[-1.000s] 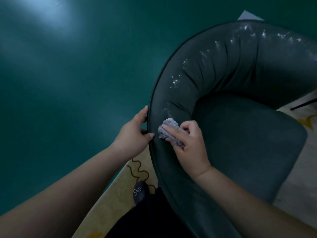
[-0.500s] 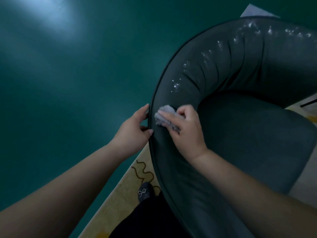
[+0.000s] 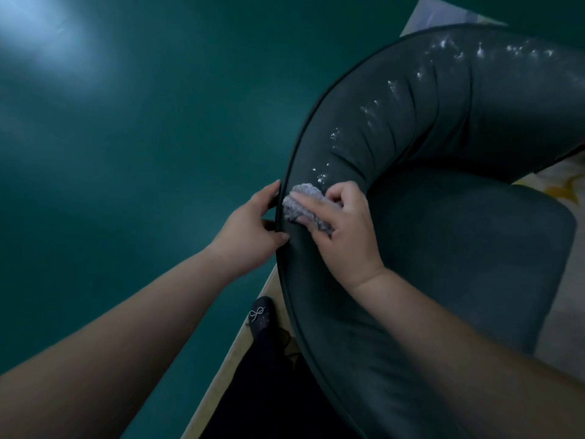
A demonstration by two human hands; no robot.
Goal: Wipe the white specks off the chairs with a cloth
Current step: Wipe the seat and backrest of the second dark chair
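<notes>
At centre frame our right hand [image 3: 343, 229] presses the bunched cloth [image 3: 302, 202], half hidden, onto the chair [image 3: 443, 248]; our left hand [image 3: 250, 229] grips its rim, fingers concealed behind.

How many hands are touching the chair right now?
2. The left hand grips the outer rim of the chair; the right hand presses a grey cloth onto the padded backrest, just below the nearest white specks.
</notes>
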